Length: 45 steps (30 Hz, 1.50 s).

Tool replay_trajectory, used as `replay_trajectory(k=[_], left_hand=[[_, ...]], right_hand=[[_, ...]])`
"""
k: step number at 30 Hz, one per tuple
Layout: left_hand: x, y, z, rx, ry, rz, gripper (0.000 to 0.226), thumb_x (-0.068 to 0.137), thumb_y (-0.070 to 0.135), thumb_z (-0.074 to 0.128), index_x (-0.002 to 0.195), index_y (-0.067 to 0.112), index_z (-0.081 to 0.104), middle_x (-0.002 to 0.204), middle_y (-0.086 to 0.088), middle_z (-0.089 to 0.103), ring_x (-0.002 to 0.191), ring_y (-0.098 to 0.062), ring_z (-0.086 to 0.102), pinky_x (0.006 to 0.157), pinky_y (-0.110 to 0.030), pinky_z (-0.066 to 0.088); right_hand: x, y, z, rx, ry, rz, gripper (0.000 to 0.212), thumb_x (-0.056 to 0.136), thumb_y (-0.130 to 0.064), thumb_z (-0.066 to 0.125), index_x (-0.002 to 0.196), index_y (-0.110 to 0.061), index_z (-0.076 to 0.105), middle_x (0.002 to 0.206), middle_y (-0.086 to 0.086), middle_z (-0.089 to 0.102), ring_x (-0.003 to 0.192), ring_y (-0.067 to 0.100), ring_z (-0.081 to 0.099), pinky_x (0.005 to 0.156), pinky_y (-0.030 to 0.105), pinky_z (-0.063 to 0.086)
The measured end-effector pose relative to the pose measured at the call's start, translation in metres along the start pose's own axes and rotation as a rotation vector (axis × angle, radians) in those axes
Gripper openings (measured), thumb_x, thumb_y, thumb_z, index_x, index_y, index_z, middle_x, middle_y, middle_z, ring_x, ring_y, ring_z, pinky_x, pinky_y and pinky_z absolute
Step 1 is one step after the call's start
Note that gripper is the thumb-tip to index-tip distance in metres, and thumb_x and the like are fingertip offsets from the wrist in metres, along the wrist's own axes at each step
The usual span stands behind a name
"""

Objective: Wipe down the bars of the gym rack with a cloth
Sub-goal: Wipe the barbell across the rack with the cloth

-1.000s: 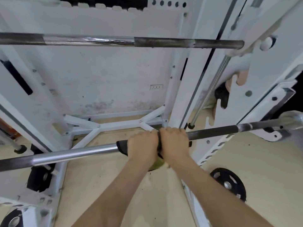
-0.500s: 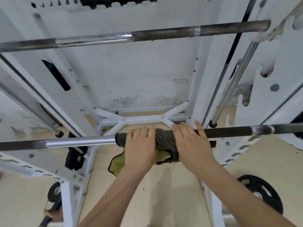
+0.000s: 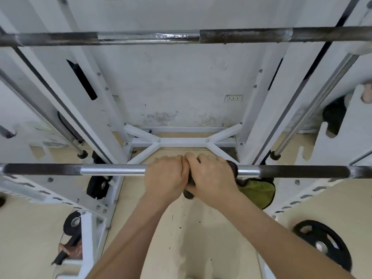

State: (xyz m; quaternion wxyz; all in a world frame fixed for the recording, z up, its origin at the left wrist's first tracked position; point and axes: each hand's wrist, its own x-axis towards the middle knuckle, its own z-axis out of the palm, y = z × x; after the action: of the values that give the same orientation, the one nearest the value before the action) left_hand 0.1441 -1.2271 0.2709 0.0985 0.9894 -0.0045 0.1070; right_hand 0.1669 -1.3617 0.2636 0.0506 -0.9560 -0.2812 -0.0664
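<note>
We had both hands on the lower bar (image 3: 112, 170), which ran level across the middle of the frame, both of its ends cut off by the frame edges. Our left hand (image 3: 164, 176) and right hand (image 3: 211, 178) sat knuckle to knuckle, touching. The left grip was curled tight round the bar, and whether cloth lay under it we could not tell. The right grip was closed over the cloth (image 3: 256, 191) on the bar.

Most of the cloth was hidden beneath our palms. We made out only a dark roll at the right edge of the right hand, a dark nub under the two hands, and a yellow-green fold hanging below the bar just right of the right wrist.

Left of our hands the bar showed bare chrome, then dark knurling out to the frame edge. To the right there was a short chrome stretch and more knurling. Nothing sat on either run.

The upper bar (image 3: 241, 36) crossed the top of the frame, rusty in patches and cut off at both sides. White uprights (image 3: 104, 121) stood behind the lower bar on either side, with a cross brace (image 3: 183, 141) between them at the floor (image 3: 191, 228). A weight plate (image 3: 322, 244) lay at the lower right, blurred. A dark shape in the notched panel at the right edge was too dim to identify.
</note>
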Motion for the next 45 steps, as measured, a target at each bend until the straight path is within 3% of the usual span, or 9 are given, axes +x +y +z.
replay_trajectory(k=[5, 10, 15, 20, 26, 33, 36, 39, 45], left_hand=[[0.003, -0.006, 0.008, 0.099, 0.038, -0.022, 0.045, 0.095, 0.042, 0.026, 0.058, 0.020, 0.042, 0.044, 0.002, 0.044, 0.039, -0.026, 0.046, 0.045, -0.026, 0.031], [0.006, 0.001, 0.009, 0.158, -0.044, -0.079, 0.070, 0.094, 0.052, 0.004, 0.061, 0.021, 0.056, 0.047, 0.006, 0.047, 0.047, -0.020, 0.049, 0.049, -0.027, 0.029], [0.014, 0.009, 0.007, 0.175, -0.148, -0.090, 0.057, 0.101, 0.044, 0.016, 0.081, 0.024, 0.065, 0.057, 0.005, 0.048, 0.060, -0.021, 0.054, 0.056, -0.029, 0.036], [0.021, 0.022, 0.010, -0.088, -0.034, -0.022, 0.041, 0.096, 0.042, 0.020, 0.099, 0.026, 0.058, 0.080, 0.005, 0.060, 0.076, -0.020, 0.057, 0.058, -0.033, 0.041], [0.011, 0.064, 0.017, -0.171, -0.107, 0.204, 0.031, 0.095, 0.042, 0.040, 0.114, 0.028, 0.060, 0.109, 0.006, 0.061, 0.101, -0.020, 0.054, 0.089, -0.037, 0.042], [0.020, 0.190, 0.047, 0.205, -0.220, 0.411, 0.071, 0.094, 0.055, 0.041, 0.149, 0.015, 0.022, 0.133, -0.014, 0.052, 0.126, -0.031, 0.045, 0.117, -0.047, 0.020], [0.040, 0.246, 0.051, 0.278, -0.260, 0.383, 0.062, 0.093, 0.061, 0.042, 0.137, 0.018, 0.033, 0.123, -0.012, 0.059, 0.119, -0.031, 0.052, 0.116, -0.052, 0.016], [0.051, 0.303, 0.063, 0.207, -0.286, 0.386, 0.053, 0.090, 0.057, 0.051, 0.123, 0.016, 0.041, 0.121, -0.009, 0.059, 0.114, -0.028, 0.054, 0.100, -0.042, 0.037], [0.068, 0.411, 0.099, 0.174, -0.182, 0.445, 0.025, 0.098, 0.031, 0.043, 0.115, 0.013, 0.044, 0.112, -0.008, 0.061, 0.097, -0.028, 0.062, 0.068, -0.035, 0.037]], right_hand=[[-0.005, 0.033, -0.001, -0.096, 0.023, -0.048, 0.036, 0.077, -0.055, 0.059, 0.095, -0.026, 0.049, 0.067, -0.006, 0.055, 0.056, 0.021, 0.053, 0.054, 0.029, 0.033], [-0.059, 0.136, -0.023, -0.204, -0.096, 0.221, 0.031, 0.071, -0.050, 0.065, 0.089, -0.025, 0.057, 0.070, -0.007, 0.058, 0.064, 0.020, 0.058, 0.062, 0.032, 0.037], [-0.044, 0.097, -0.020, -0.149, -0.081, 0.315, 0.028, 0.072, -0.051, 0.060, 0.086, -0.029, 0.049, 0.078, -0.010, 0.054, 0.075, 0.016, 0.058, 0.076, 0.035, 0.040], [-0.008, 0.018, 0.002, -0.043, 0.050, 0.119, 0.031, 0.069, -0.050, 0.063, 0.078, -0.022, 0.055, 0.069, -0.004, 0.062, 0.062, 0.020, 0.059, 0.059, 0.031, 0.031], [-0.056, 0.115, -0.006, -0.114, 0.110, 0.095, 0.030, 0.068, -0.046, 0.068, 0.081, -0.022, 0.056, 0.072, -0.004, 0.060, 0.066, 0.022, 0.060, 0.064, 0.033, 0.040], [-0.131, 0.237, -0.030, -0.191, 0.065, 0.285, 0.047, 0.067, -0.039, 0.076, 0.106, -0.023, 0.057, 0.100, -0.003, 0.062, 0.096, 0.021, 0.059, 0.091, 0.036, 0.042], [-0.161, 0.282, -0.041, -0.235, 0.018, 0.357, 0.058, 0.069, -0.035, 0.077, 0.121, -0.021, 0.052, 0.114, 0.001, 0.060, 0.112, 0.025, 0.054, 0.103, 0.038, 0.037], [-0.181, 0.304, -0.054, -0.179, -0.007, 0.373, 0.067, 0.068, -0.032, 0.075, 0.129, -0.016, 0.051, 0.126, 0.006, 0.055, 0.125, 0.027, 0.048, 0.108, 0.038, 0.035], [-0.228, 0.347, -0.102, 0.057, 0.235, 0.394, 0.042, 0.079, -0.020, 0.066, 0.120, -0.019, 0.064, 0.119, -0.001, 0.061, 0.107, 0.019, 0.057, 0.081, 0.031, 0.048]])
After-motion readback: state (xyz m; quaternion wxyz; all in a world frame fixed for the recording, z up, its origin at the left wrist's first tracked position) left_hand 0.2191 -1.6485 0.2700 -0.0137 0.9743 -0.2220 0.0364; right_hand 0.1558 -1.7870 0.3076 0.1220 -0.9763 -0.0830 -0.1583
